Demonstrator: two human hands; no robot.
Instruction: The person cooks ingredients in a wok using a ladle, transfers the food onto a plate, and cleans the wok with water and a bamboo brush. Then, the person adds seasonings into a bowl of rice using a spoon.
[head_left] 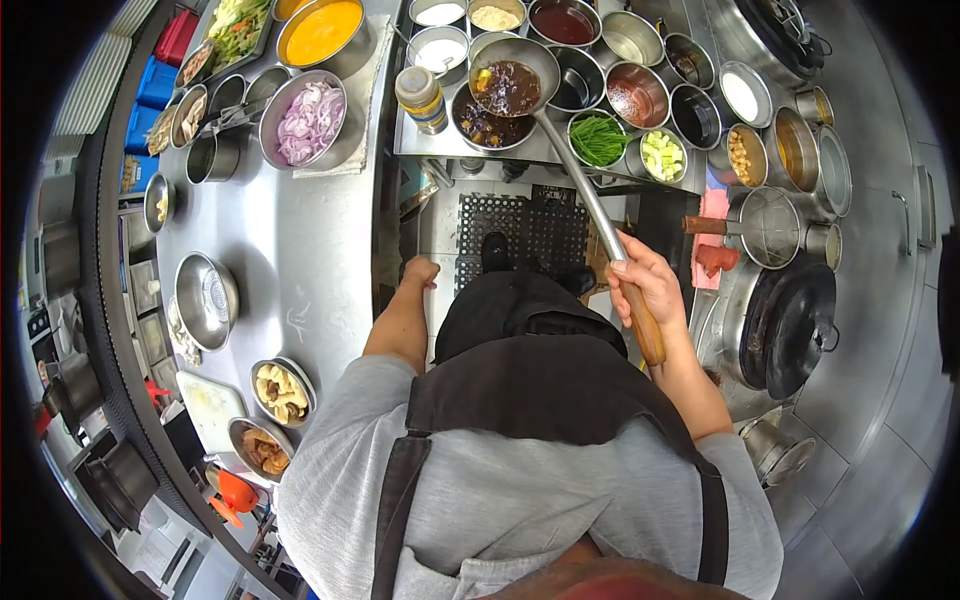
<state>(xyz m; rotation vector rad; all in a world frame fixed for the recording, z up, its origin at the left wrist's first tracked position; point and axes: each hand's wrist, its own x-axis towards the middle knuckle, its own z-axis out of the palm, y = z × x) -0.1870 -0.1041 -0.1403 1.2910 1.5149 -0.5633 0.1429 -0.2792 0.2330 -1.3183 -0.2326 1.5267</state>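
Observation:
My right hand is wrapped around the wooden handle of a long ladle. The ladle's wide bowl holds dark brown liquid with some yellow bits. It hovers over a metal bowl of dark sauce with pieces in it, partly covering that bowl. My left hand hangs low beside the left counter's edge, its fingers curled in and nothing visible in them. Near the ladle's bowl stands a seasoning jar. Bowls of chopped green herbs and diced pale green vegetable sit to the right of the ladle.
On the left counter are a bowl of sliced red onion, a yellow liquid bowl and an upright-rimmed steel bowl. A wire strainer and a black wok lid lie at right. A perforated mat covers the floor.

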